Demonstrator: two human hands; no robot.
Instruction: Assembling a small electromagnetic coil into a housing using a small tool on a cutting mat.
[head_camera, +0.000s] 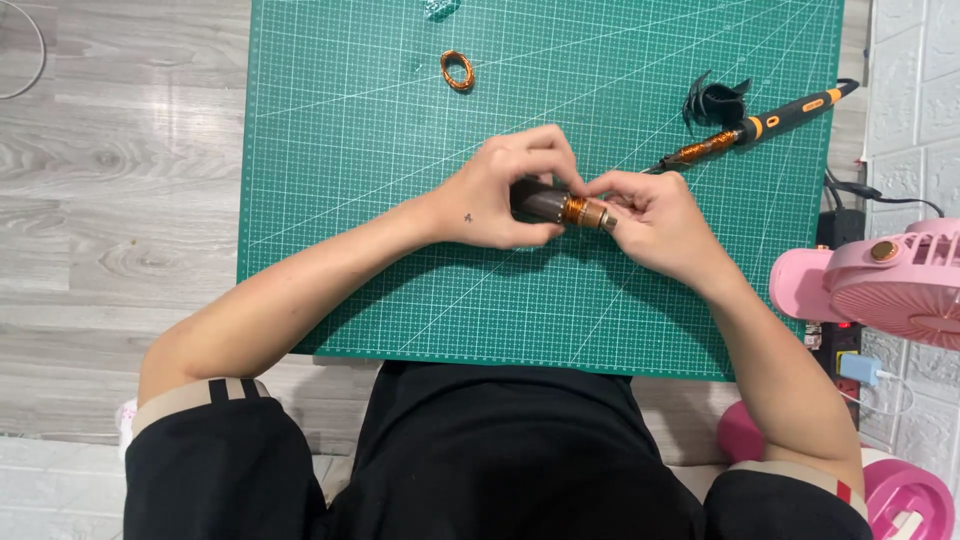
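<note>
At the centre of the green cutting mat (400, 250) I see a small dark cylindrical part (545, 203) with a band of copper-coloured wire wound about its right end, held just above the mat between both hands. My left hand (500, 195) wraps the dark left portion of the cylinder, its fingers (545, 150) curled over the top and the thumb beneath, closed on the part. My right hand (650, 220) meets it from the right, its fingers (615, 185) pinched narrowly on the copper-wound end; the two hands touch one another above the part. Far and to the right of the hands lies a soldering iron (750, 130) with a black and orange handle, its shaft wrapped in copper wire and its tip pointing toward the hands. Just beside the handle sits a crumpled black scrap (715, 100). On the far side of the mat, left of centre, lies a small loop of copper wire (457, 70), well apart from the hands. The mat rests on a grey wood-grain tabletop (120, 180). At the right edge stands a pink fan (880, 285), off the mat.
</note>
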